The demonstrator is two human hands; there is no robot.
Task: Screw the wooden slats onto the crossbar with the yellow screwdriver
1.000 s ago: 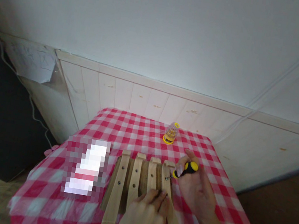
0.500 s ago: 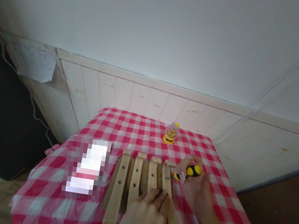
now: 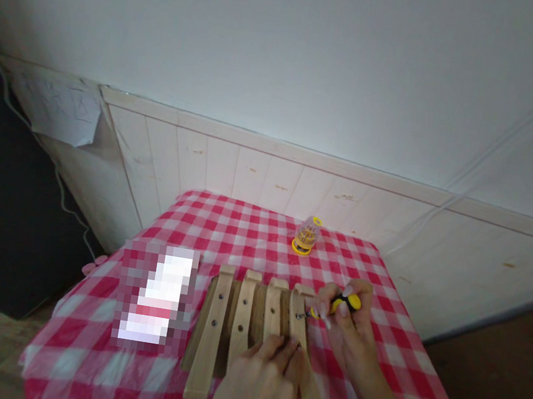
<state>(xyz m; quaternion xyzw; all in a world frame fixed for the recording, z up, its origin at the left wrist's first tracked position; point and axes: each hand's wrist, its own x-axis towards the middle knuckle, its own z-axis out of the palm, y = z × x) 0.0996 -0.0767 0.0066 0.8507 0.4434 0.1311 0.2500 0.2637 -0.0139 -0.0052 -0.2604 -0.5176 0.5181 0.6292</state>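
Note:
My right hand [image 3: 349, 314] is closed around a yellow and black screwdriver [image 3: 355, 302]. The tool lies almost level, and its tip meets a screw [image 3: 299, 316] near the upper end of the rightmost slat. That slat belongs to a wooden rack [image 3: 202, 365] made of pale slats, hooked at the top, screwed across darker wood. My left hand [image 3: 257, 387] grips the rack from the near side, fingers pressed on the two right slats and thumb by the rightmost slat's lower end. It covers the lower part of the third slat. Other slats show dark screw heads.
A clear bit case with a yellow base [image 3: 302, 246] stands toward the back of the checked tablecloth [image 3: 234, 241]. Left of the rack lies a pixelated white item [image 3: 162, 298]. The panelled wall [image 3: 251, 170] rises behind the table.
The fingers of my right hand have shifted on the screwdriver's handle, with the thumb now along it. The tip stays at the same screw. My left hand and the rack have hardly moved.

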